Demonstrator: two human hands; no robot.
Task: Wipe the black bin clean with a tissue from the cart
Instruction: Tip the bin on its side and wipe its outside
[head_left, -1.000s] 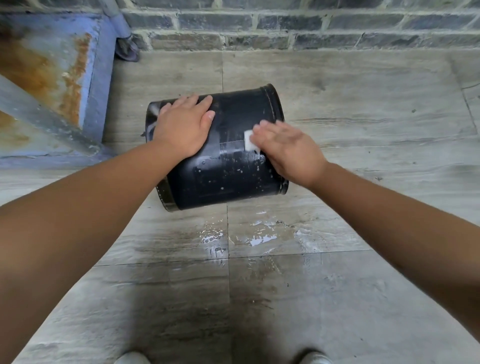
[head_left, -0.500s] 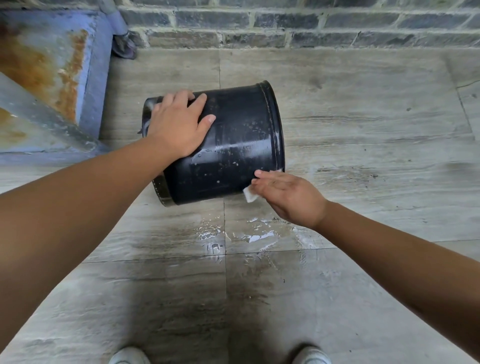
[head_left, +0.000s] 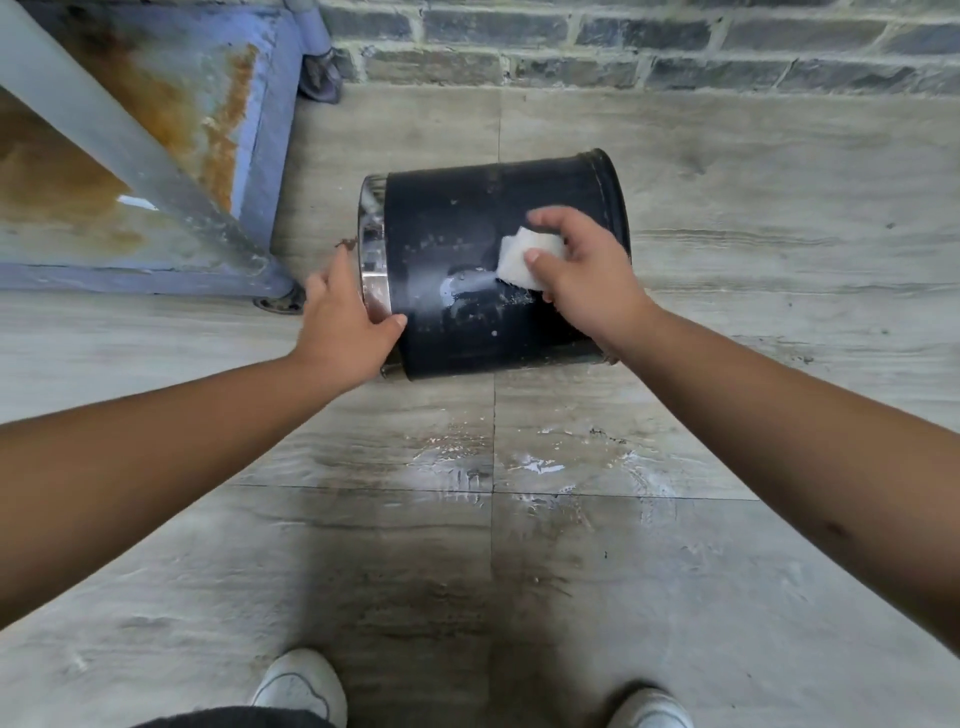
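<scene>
The black bin (head_left: 493, 270) lies on its side just right of the rusty blue cart (head_left: 156, 156). The left hand (head_left: 343, 327) grips its chrome rim; the right hand (head_left: 582, 275) pinches the tissue (head_left: 514, 254) against its wall. Best to press firmly and overlap strokes across the wet specks.

I see a black bin (head_left: 467, 291) with a silver rim, a white tissue (head_left: 519, 260), grey streaked floor (head_left: 779, 182), and a rust-stained blue cart (head_left: 156, 104) far left.

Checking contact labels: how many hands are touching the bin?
2. Left hand grips the black bin at its shiny rim end; right hand presses a white tissue against its side.
</scene>
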